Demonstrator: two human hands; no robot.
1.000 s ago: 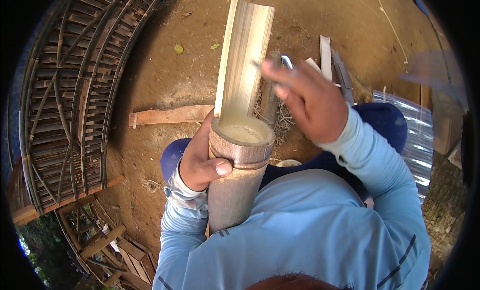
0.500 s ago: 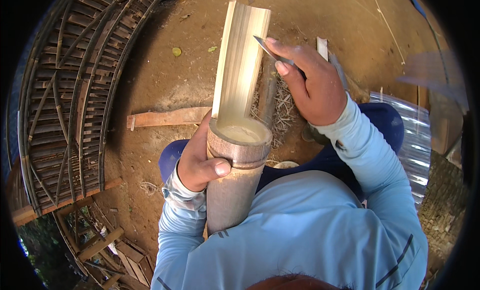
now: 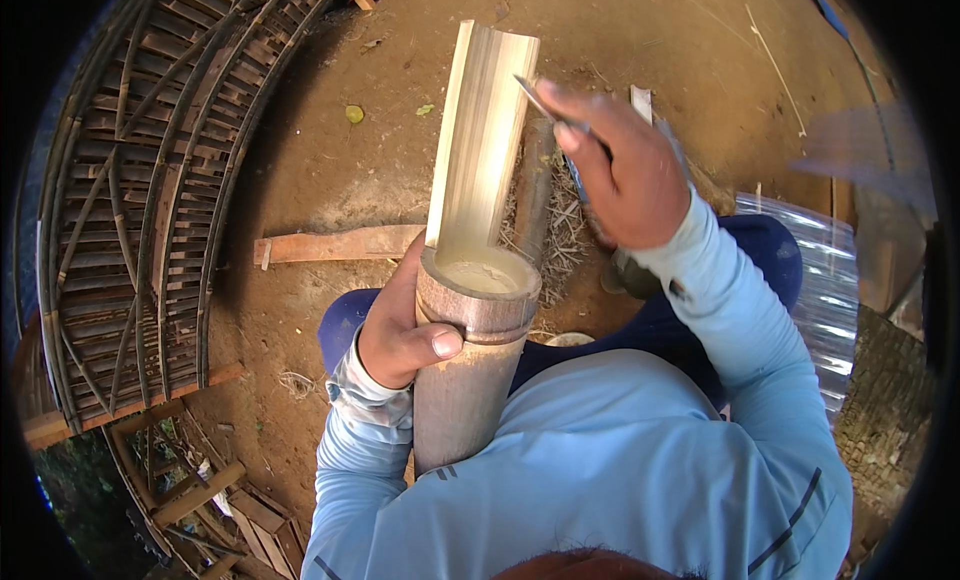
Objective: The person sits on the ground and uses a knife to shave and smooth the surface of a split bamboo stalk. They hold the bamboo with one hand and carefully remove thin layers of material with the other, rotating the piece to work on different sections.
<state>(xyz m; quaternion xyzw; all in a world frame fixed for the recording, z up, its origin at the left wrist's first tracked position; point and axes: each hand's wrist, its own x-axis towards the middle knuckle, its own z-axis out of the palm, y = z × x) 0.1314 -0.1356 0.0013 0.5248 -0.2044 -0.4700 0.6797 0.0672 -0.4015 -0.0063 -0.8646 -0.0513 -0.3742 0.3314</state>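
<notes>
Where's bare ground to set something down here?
Bare dirt lies between the curved bamboo frame and split bamboo culm, above the wooden plank. Crowded: shavings beside the right hand, and around the left hand.

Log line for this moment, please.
left hand: grips bamboo pole | right hand: holds knife at split bamboo half
</notes>
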